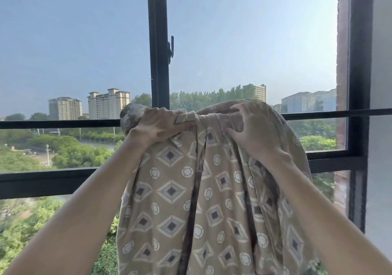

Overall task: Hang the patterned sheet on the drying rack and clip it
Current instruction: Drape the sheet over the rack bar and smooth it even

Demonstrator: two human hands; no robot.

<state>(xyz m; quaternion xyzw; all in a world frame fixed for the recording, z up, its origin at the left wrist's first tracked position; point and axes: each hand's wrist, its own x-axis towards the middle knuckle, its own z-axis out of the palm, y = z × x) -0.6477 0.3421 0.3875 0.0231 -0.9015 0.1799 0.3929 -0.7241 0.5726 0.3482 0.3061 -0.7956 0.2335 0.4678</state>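
Tan patterned sheet (180, 189) is draped, bunched, over the black drying rack bar (53, 124). A wad is gripped by the left hand (161, 126), and a fold is pinched by the right hand (252, 130). The fabric is best spread evenly left and right before clipping.

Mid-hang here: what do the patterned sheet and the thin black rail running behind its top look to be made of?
The patterned sheet looks like soft woven fabric, perhaps cotton or a blend. It is matte tan with printed diamonds and circles, and it bunches and falls in loose folds. The black rail looks rigid, likely painted or coated metal, judging by its straight thin span and smooth, dull dark finish.
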